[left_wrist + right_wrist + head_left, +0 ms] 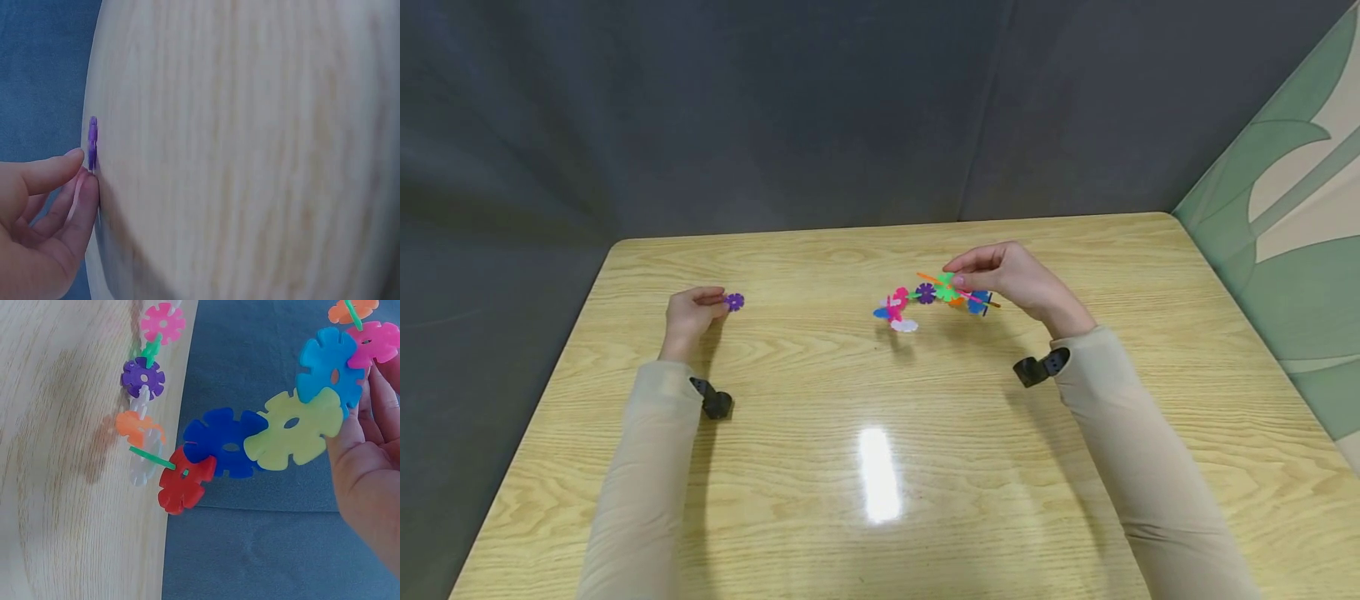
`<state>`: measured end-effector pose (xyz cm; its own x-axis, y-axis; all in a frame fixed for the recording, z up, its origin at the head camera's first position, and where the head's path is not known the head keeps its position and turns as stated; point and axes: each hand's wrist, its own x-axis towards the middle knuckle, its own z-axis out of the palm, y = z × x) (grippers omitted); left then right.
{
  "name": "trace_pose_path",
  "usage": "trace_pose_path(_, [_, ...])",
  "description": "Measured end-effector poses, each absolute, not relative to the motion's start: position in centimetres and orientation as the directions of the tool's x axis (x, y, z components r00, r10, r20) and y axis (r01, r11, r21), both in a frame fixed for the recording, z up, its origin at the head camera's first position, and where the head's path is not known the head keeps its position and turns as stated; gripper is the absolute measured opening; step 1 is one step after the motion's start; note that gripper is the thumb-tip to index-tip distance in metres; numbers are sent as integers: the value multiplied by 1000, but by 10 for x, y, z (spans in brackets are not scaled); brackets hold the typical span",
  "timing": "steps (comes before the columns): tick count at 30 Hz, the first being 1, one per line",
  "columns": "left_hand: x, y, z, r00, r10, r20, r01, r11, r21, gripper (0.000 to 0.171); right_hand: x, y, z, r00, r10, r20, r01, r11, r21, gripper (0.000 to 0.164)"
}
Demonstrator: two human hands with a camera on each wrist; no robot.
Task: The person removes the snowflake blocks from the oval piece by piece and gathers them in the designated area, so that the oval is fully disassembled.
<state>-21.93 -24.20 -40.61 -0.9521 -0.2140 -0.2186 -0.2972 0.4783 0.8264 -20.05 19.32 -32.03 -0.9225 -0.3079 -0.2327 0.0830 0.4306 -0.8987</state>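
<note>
Between thumb and fingertips, my left hand (pixel 691 318) pinches a single purple snowflake disc (pixel 734 302) by its edge, at the left of the table. Edge-on, the same notched disc (pixel 92 144) shows in the left wrist view. My right hand (pixel 1011 279) grips a chain of interlocked snowflake discs by a few of its pieces. Along the chain are a purple disc (pixel 144 377), a red disc (pixel 185 481), a dark blue disc (pixel 219 442), a yellow disc (pixel 281 440) and a light blue disc (pixel 325 359). The fingers partly hide its held end.
The wooden table (pixel 805 383) has a bright glare patch near its front middle. A dark cloth wall (pixel 805 117) stands behind it, and a green leaf-patterned panel (pixel 1292 225) borders the right side. Shadows of the chain and both arms fall on the tabletop.
</note>
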Motion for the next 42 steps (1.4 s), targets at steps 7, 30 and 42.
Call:
trace_pose_path(7, [-219, -233, -396, -954, -240, -179, -273, 449, 851, 38, -200, 192, -319, -917, -317, -243, 91, 427, -900, 30])
trace_pose_path(30, [-193, -93, -333, -942, 312, -124, -43, 252, 967, 40, -198, 180, -319, -885, -410, -219, 36, 409, -912, 34])
trace_pose_path(42, [-184, -68, -329, -900, 417, -123, -5, 273, 962, 42, -198, 173, -320, -860, -452, -239, 49, 393, -918, 37])
